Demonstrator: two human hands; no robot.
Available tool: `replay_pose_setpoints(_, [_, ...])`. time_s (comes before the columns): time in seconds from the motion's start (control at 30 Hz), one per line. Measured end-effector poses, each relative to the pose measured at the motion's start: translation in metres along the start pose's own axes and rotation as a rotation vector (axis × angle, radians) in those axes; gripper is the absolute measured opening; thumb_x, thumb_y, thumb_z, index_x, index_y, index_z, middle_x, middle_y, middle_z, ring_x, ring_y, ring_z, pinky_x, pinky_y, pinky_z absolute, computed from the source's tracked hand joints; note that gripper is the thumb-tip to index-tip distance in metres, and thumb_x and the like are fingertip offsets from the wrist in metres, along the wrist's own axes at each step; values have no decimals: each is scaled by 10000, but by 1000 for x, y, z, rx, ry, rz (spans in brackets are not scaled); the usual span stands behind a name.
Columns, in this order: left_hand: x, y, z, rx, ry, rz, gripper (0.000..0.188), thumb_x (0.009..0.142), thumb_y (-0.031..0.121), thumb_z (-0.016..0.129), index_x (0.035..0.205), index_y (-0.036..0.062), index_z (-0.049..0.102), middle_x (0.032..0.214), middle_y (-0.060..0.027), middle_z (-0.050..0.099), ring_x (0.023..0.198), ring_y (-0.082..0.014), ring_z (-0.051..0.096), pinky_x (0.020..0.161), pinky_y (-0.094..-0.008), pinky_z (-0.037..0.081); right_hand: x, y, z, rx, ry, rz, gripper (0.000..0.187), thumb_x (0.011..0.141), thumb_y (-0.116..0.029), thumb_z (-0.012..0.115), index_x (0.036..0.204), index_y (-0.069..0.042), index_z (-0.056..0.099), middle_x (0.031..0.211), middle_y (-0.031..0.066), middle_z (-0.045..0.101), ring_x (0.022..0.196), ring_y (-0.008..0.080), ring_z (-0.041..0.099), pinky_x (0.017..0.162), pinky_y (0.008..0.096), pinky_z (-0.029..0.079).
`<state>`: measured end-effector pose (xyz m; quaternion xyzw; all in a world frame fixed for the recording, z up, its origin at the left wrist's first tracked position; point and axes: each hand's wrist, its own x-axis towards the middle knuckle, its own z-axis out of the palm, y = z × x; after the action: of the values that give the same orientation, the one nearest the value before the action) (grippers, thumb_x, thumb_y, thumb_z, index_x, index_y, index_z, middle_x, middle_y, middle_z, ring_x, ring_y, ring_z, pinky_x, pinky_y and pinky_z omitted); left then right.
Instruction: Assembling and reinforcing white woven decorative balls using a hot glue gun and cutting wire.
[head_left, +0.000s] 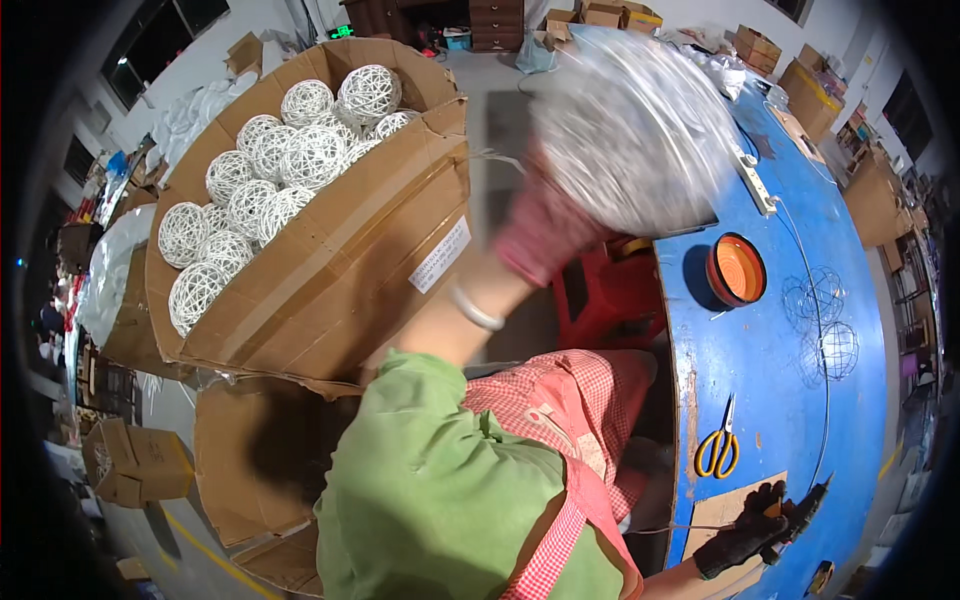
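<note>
My left hand point(550, 215), in a dark red glove, is raised near the table's far left corner. Its fingers are closed on a large white bundle of strands point(640, 130), smeared by motion. At the table's near edge my right hand point(745, 530), in a dark glove, is closed around a dark tool point(806, 508) with a narrow tip. The tool's kind is unclear. Yellow-handled scissors point(718, 450) lie beyond that hand, on the blue table point(770, 400). Farther along stand an orange bowl point(738, 270) with a black rim and round wire frames point(838, 350).
At left a large cardboard box point(330, 270) holds several white woven balls point(312, 157). Another open carton point(250, 460) stands below it. A red stool point(605, 300) sits beside the table. A white power strip point(757, 185) and its cord run along the tabletop.
</note>
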<state>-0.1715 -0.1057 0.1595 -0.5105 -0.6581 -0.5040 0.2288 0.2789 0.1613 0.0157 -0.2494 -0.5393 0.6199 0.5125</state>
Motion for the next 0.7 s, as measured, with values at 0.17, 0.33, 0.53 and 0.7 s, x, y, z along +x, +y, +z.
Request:
replay_pose_setpoints(0.17, [35, -80, -130, -1482, 727, -141, 687, 943, 561, 484, 1444, 101, 388, 1490, -132, 389, 1354, -356, 387, 1067, -629, 374, -25, -9, 19, 12, 85, 46, 418, 1036, -338, 425, 1367, -83, 409, 1276, 121, 538, 1142, 252, 533, 1016, 383, 398])
replay_pose_setpoints(0.33, [16, -137, -223, -1058, 1081, -452, 696, 935, 441, 544, 1476, 120, 246, 1562, -63, 166, 1431, -315, 244, 1106, -641, 296, -48, -12, 1, -5, 172, 100, 474, 1033, -370, 428, 1407, -85, 374, 1325, 132, 529, 1165, 271, 532, 1043, 399, 386])
replay_pose_setpoints(0.53, [19, -182, -215, -1473, 612, -354, 161, 922, 116, 552, 1016, 4, 621, 1031, -102, 633, 1007, -274, 575, 980, -422, 473, -74, -28, 9, -57, 443, 90, 608, 997, -522, 415, 1410, -77, 388, 1309, 164, 580, 1098, 264, 600, 932, 365, 477])
replay_pose_setpoints(0.7, [14, -152, -102, -681, 144, -480, 165, 974, 123, 545, 1093, 53, 636, 1015, -72, 655, 951, -142, 605, 877, -303, 484, -97, -14, -19, 35, 382, 99, 454, 1000, -457, 460, 1319, -134, 471, 1174, 104, 642, 895, 197, 657, 743, 320, 546])
